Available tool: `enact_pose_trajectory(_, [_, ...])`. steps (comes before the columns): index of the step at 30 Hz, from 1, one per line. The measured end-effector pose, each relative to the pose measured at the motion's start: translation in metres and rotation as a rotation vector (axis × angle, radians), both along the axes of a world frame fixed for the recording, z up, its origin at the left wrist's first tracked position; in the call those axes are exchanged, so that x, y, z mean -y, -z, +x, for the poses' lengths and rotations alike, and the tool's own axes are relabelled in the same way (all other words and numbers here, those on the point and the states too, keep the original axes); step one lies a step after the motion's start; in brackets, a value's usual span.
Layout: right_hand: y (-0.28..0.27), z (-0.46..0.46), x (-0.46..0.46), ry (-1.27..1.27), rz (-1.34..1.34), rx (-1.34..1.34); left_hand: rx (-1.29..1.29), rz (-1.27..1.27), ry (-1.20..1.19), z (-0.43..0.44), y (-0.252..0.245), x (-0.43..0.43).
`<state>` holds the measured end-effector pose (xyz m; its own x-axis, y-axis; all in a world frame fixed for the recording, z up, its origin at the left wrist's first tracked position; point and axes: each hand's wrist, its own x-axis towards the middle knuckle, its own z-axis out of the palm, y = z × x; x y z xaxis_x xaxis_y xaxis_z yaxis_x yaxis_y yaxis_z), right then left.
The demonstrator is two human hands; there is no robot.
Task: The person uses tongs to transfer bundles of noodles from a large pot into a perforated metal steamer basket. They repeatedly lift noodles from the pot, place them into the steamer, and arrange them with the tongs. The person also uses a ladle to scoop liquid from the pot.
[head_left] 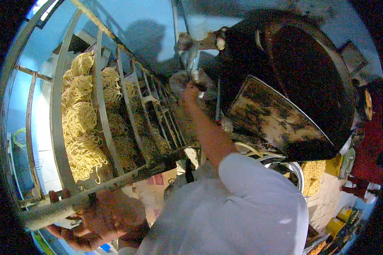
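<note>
My left hand point(108, 216) is at the near rail of a metal rack point(115, 181) at the lower left, with fingers on both sides of the rail. Inside the rack, bundles of yellow noodles point(83, 118) lie on stacked trays. Towards the upper middle, my right hand point(191, 90) has its fingers curled at a shiny, upright item point(193, 60), too blurred to name. A dark, round vessel point(306, 63) stands to the right of that hand. A scorched rectangular metal panel point(274, 111) leans in front of it.
Blue walls point(153, 12) rise behind the rack and vessel. A round metal basin point(298, 169) is partly hidden by my grey sleeve, beside more yellow noodles point(314, 177). Yellow containers point(335, 226) stand on the tiled floor point(327, 200) at the lower right.
</note>
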<state>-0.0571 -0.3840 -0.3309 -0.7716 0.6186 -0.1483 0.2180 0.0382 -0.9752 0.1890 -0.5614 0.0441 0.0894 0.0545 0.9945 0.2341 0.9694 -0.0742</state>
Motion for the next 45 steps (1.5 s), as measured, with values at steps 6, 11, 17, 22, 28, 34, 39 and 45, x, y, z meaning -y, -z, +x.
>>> enact_pose_trajectory(6, [0.065, -0.010, -0.003, -0.140, 0.005, 0.172, 0.006, 0.018, -0.019, 0.007, -0.007, 0.010])
enact_pose_trajectory(11, [0.075, -0.010, -0.014, -0.224, 0.009, 0.224, 0.012, 0.030, 0.023, 0.002, -0.007, 0.009])
enact_pose_trajectory(17, [0.075, 0.017, -0.044, -0.206, 0.006, 0.222, 0.017, 0.081, 0.216, -0.013, 0.002, 0.003])
enact_pose_trajectory(22, [0.000, 0.085, -0.006, -0.199, 0.034, -0.002, 0.054, 0.082, 0.298, 0.011, -0.008, 0.018])
enact_pose_trajectory(28, [-0.177, 0.300, -0.054, 0.176, 0.276, -0.217, 0.113, 0.067, 0.668, -0.005, 0.009, -0.007])
enact_pose_trajectory(34, [-0.215, 0.520, -0.041, 0.575, 0.564, -0.111, 0.145, 0.020, 0.674, 0.000, -0.004, -0.001])
enact_pose_trajectory(39, [-0.174, 0.692, -0.012, 0.895, 0.616, -0.043, 0.180, 0.054, 0.605, -0.011, -0.007, -0.010])
enact_pose_trajectory(45, [-0.163, 0.846, -0.049, 1.007, 0.677, 0.463, 0.194, 0.003, 0.509, -0.031, 0.006, -0.005])
